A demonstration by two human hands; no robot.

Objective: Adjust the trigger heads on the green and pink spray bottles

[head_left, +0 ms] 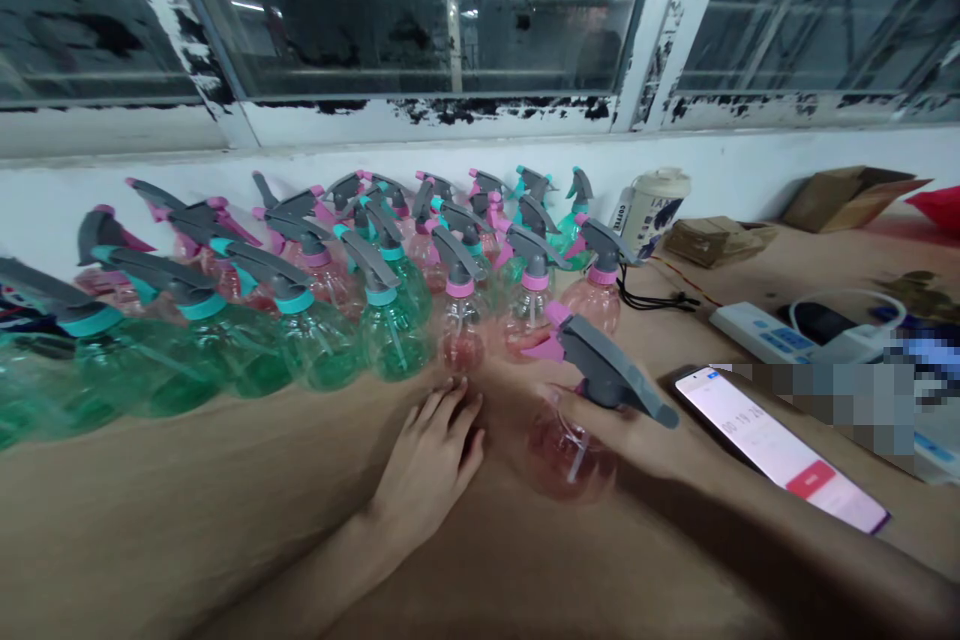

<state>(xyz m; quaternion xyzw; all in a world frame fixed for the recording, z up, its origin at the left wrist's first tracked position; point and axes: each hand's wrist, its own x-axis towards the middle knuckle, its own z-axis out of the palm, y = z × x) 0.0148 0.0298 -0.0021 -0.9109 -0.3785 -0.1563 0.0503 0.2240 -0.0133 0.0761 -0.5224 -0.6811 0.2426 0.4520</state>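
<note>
My right hand [592, 410] grips a pink spray bottle [574, 465] by the neck, under its grey and pink trigger head. Part of that bottle is hidden behind my fingers and looks slightly blurred. To its left, my left hand [431, 450] lies on the table with fingers loosely spread and nothing in them. Its fingertips are close to the base of another pink spray bottle [461, 335]. A green spray bottle [396, 340] stands just left of that one. Behind my right hand are more pink bottles, one with a grey head [596, 295].
Rows of green and pink spray bottles [322, 350] fill the back left of the wooden table [247, 520]. On the right are a lit phone [780, 445], a white power strip [772, 332], a cream cup [656, 205] and cardboard boxes [712, 240]. A windowed wall runs behind.
</note>
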